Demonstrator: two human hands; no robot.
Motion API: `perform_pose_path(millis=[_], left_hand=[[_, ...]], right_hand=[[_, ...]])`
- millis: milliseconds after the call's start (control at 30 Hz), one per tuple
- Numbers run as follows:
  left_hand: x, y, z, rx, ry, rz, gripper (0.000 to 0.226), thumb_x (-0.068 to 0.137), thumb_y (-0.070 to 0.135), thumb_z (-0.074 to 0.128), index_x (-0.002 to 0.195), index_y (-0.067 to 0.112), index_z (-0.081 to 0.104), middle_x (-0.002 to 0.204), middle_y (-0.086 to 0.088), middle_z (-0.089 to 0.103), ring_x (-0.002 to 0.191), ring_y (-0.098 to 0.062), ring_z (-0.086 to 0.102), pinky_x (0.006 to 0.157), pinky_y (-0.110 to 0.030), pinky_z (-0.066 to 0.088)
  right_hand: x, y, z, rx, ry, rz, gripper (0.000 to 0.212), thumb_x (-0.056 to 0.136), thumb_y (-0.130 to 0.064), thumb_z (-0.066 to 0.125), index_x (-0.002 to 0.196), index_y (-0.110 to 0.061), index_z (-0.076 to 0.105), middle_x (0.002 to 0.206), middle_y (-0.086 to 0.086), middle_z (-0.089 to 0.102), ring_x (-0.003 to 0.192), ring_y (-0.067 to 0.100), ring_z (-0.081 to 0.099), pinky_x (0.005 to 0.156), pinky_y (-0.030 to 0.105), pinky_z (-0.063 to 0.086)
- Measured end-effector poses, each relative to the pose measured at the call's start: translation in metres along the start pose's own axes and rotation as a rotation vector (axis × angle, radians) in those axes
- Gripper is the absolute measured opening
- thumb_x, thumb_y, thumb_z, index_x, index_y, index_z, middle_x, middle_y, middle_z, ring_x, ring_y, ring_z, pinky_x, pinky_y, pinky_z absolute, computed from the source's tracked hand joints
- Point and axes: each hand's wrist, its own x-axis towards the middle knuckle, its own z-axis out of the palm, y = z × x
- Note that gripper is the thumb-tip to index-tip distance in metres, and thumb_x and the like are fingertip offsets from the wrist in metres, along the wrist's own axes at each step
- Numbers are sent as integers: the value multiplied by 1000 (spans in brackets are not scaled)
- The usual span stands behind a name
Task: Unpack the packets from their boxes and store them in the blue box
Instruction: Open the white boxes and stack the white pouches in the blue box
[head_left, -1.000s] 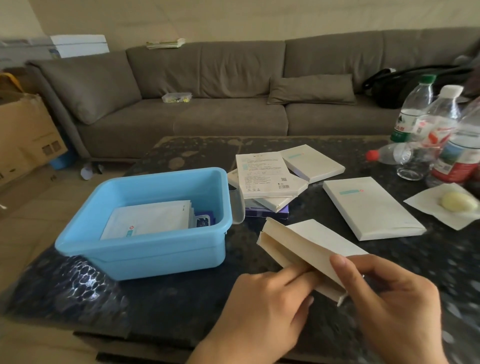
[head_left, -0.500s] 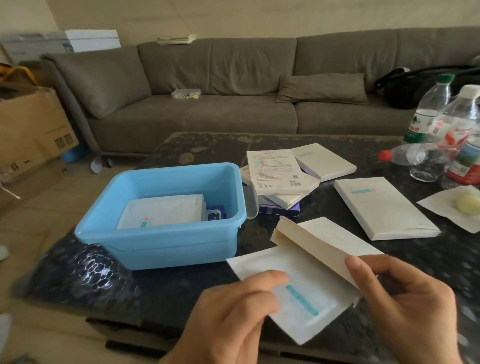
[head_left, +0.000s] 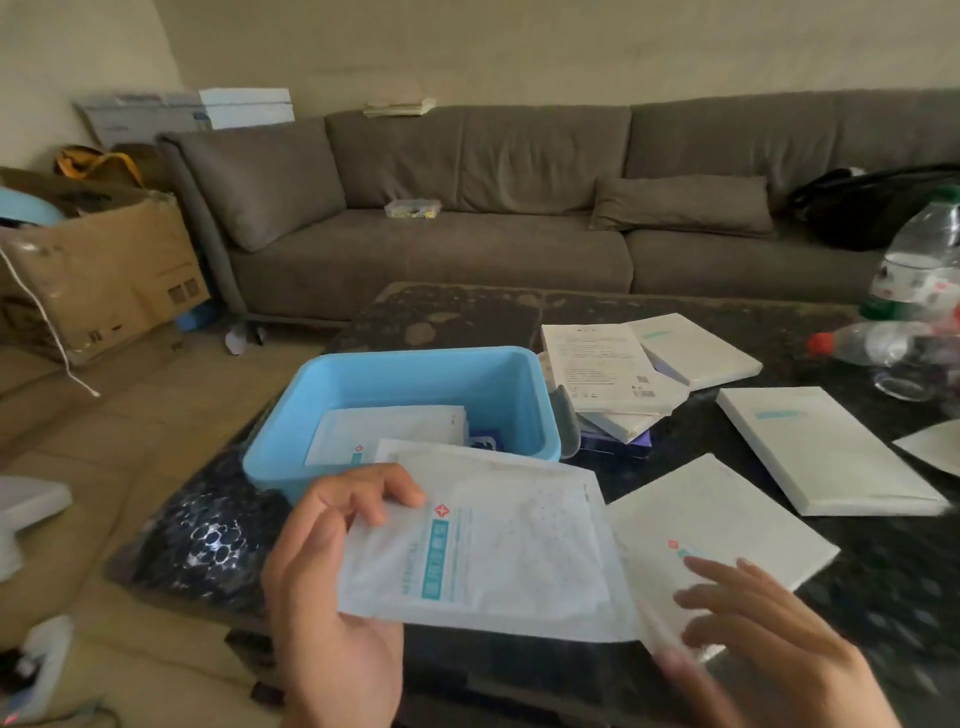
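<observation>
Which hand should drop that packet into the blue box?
Probably the left hand. It already grips the packet by its left edge, right in front of the blue box. The right hand is blurred and farther away, by the emptied box.

Dim, soft, warm light; wide-angle bending at the edges; the right hand (head_left: 769, 639) and bottles (head_left: 914, 312) are motion-blurred.

Blue box (head_left: 405, 374) open-topped; held packet (head_left: 483, 540) overlaps its near rim.
</observation>
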Motion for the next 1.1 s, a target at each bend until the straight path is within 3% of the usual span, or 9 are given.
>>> perform_pose_path(millis=[100, 167, 233, 333, 367, 467, 600, 967, 1100], left_hand=[[6, 8, -1, -24, -10, -1, 47, 59, 56, 77, 66, 15, 55, 79, -14, 58, 86, -28, 53, 78, -43, 43], [11, 13, -2, -33, -17, -17, 47, 57, 56, 77, 66, 15, 57, 80, -14, 59, 86, -30, 55, 77, -41, 46], [16, 20, 1, -11, 8, -24, 39, 58, 50, 78, 67, 16, 60, 82, -12, 63, 86, -27, 60, 75, -33, 53], [26, 22, 0, 87, 267, -33, 7, 73, 22, 68, 80, 21, 66, 98, -4, 72, 93, -18, 70, 66, -23, 56], [30, 21, -3, 112, 372, -44, 11, 81, 14, 65, 88, 22, 65, 104, 0, 72, 96, -15, 71, 64, -20, 56], [43, 24, -14, 107, 507, -181, 17, 91, 8, 64, 99, 23, 59, 102, -1, 73, 94, -14, 73, 61, -23, 57], [54, 32, -25, 33, 537, -330, 20, 84, 12, 72, 97, 20, 60, 99, -8, 74, 85, -17, 75, 59, -23, 57], [61, 44, -42, -190, 787, -269, 11, 92, 8, 63, 93, 18, 67, 97, -2, 75, 88, -16, 75, 74, -30, 59], [60, 47, -45, -188, 811, -219, 11, 94, 8, 60, 96, 18, 65, 100, -2, 72, 93, -18, 74, 81, -32, 57]], right_hand=[[27, -52, -27, 635, -3, 384, 66, 67, -87, 53, 71, -26, 78, 79, -4, 76, 65, 12, 72, 55, 30, 55], [51, -70, -32, 1000, -185, 554, 58, 62, -72, 67, 87, -20, 78, 80, 15, 75, 67, 28, 71, 52, 36, 54], [77, -82, -33, 1130, -349, 566, 50, 62, -49, 77, 103, -20, 74, 87, 18, 75, 72, 30, 72, 55, 39, 56], [109, -92, -28, 1154, -355, 549, 36, 79, -18, 65, 115, -22, 64, 98, 12, 76, 89, 31, 74, 75, 45, 62], [120, -93, -25, 1138, -344, 553, 32, 83, -16, 62, 114, -25, 63, 98, 8, 76, 89, 29, 74, 75, 45, 61], [150, -93, -16, 1015, -299, 567, 24, 88, -19, 62, 106, -36, 61, 102, 2, 76, 91, 28, 74, 79, 51, 60], [179, -97, 1, 868, -334, 569, 40, 77, -27, 68, 116, -33, 62, 115, 1, 70, 102, 29, 69, 92, 53, 55], [220, -106, 47, 714, -348, 606, 22, 95, -12, 60, 116, -20, 60, 107, 9, 68, 87, 24, 68, 58, 33, 59], [222, -103, 63, 716, -365, 654, 24, 94, -9, 60, 117, -16, 59, 108, 13, 67, 85, 26, 68, 51, 33, 58]])
